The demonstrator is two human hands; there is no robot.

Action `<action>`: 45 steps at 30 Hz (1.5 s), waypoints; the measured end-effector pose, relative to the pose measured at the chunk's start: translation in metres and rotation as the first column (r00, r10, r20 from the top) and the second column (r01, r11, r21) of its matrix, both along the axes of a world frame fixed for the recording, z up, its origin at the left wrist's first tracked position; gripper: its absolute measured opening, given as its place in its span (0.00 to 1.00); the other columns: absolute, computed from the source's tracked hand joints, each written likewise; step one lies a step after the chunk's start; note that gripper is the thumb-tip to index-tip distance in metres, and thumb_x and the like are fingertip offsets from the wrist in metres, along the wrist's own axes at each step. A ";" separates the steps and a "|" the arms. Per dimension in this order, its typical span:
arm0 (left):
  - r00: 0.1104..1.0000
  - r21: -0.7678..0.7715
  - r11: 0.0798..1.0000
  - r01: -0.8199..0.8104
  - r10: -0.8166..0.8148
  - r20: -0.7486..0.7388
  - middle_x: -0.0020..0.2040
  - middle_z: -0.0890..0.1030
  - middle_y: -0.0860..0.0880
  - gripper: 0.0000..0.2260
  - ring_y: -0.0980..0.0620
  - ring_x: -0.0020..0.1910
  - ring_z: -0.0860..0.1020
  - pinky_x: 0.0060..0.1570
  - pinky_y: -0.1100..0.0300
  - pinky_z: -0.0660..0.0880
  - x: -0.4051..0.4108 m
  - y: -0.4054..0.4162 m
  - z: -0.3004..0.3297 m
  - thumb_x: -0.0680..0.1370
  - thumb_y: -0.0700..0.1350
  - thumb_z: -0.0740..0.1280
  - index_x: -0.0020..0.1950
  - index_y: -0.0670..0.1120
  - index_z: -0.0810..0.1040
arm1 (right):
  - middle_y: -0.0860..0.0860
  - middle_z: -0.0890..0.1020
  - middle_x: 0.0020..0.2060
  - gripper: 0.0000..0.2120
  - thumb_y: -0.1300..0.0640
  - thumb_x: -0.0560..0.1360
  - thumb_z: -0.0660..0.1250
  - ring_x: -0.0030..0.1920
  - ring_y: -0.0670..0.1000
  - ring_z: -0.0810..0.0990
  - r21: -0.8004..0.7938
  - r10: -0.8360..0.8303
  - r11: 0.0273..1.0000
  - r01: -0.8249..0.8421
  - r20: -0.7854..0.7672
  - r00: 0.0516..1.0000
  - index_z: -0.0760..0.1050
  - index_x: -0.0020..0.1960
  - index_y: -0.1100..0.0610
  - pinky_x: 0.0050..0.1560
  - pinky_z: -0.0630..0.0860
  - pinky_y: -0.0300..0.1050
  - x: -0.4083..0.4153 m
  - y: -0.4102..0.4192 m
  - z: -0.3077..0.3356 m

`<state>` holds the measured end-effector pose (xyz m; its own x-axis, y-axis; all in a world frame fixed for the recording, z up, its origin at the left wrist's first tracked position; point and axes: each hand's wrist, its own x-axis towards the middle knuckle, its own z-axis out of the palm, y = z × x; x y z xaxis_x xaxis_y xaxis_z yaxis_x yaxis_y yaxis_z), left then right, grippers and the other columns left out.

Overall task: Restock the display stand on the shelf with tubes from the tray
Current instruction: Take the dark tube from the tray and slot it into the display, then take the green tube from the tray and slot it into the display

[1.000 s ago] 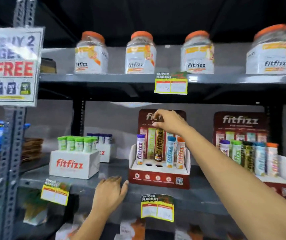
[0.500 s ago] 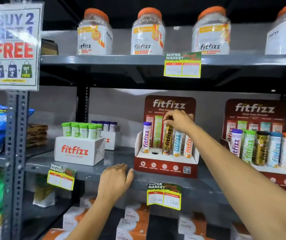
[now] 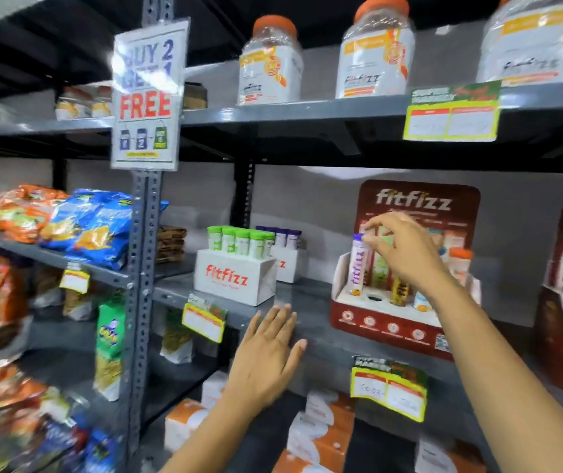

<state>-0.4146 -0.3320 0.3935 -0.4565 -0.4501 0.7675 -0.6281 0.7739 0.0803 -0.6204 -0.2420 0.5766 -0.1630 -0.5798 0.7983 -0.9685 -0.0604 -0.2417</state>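
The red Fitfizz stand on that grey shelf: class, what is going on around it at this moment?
A person is restocking the red Fitfizz display stand on the grey shelf. The right hand is raised in front of the stand, fingertips at the cap of the purple-capped tube, which stands upright in the leftmost slot. The slot next to it is empty. The left hand lies open against the shelf's front edge, holding nothing.

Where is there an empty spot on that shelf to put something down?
Bare grey shelf lies between the white fitfizz box and the red display stand. The stand has one empty hole; its other slots are full.
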 end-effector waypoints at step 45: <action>0.467 0.536 0.223 -0.814 0.800 0.376 0.69 0.73 0.49 0.24 0.53 0.70 0.65 0.69 0.55 0.51 0.406 0.346 -0.406 0.80 0.57 0.52 0.70 0.46 0.70 | 0.58 0.76 0.61 0.16 0.51 0.77 0.56 0.60 0.61 0.77 0.957 0.678 -0.176 -0.231 0.288 0.677 0.74 0.62 0.52 0.59 0.73 0.50 0.549 0.123 -0.649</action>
<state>-0.0087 0.0139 -0.0124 0.4185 -0.8928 0.1665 -0.8955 -0.3751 0.2395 -0.0715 -0.1195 -0.0725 0.5818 -0.5785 -0.5718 -0.8103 -0.4733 -0.3456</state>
